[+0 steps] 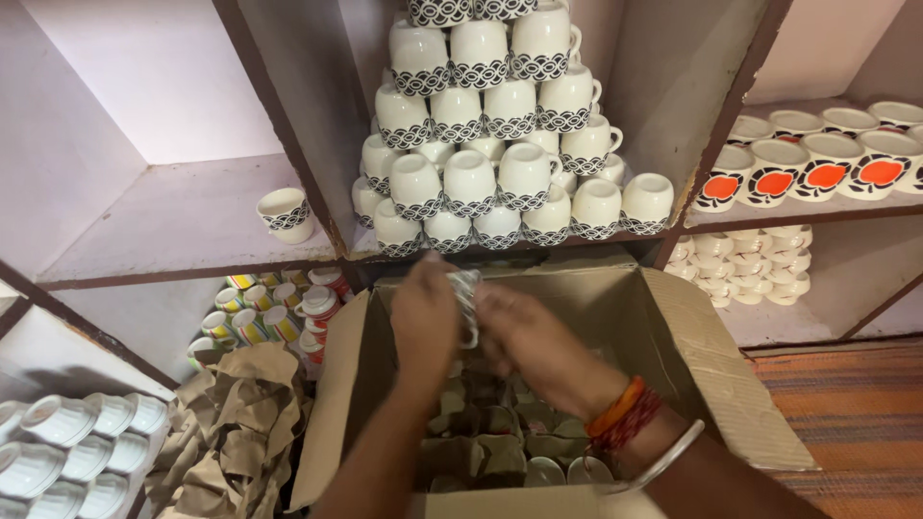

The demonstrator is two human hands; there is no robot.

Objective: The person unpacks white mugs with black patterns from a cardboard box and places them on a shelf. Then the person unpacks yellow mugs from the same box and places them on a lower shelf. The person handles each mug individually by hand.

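Observation:
Both my hands are over an open cardboard box (692, 327). My left hand (425, 322) and my right hand (524, 336) together grip a white cup with a black patterned band (466, 293), which is blurred by motion. Inside the box lie brown paper wrappings and more white cups (543, 471) near its front. Right behind the box, on a shelf, stands a pyramid of upturned white cups with black bands (481, 144). My right wrist carries orange threads and a metal bangle.
One lone banded cup (286, 213) stands on the left shelf. Cups with orange patterns (808, 168) fill the right shelf, with small white cups (740, 264) below. Striped colourful mugs (269, 312) sit lower left. Crumpled brown paper (231, 432) and stacked white cups (77, 447) lie at left.

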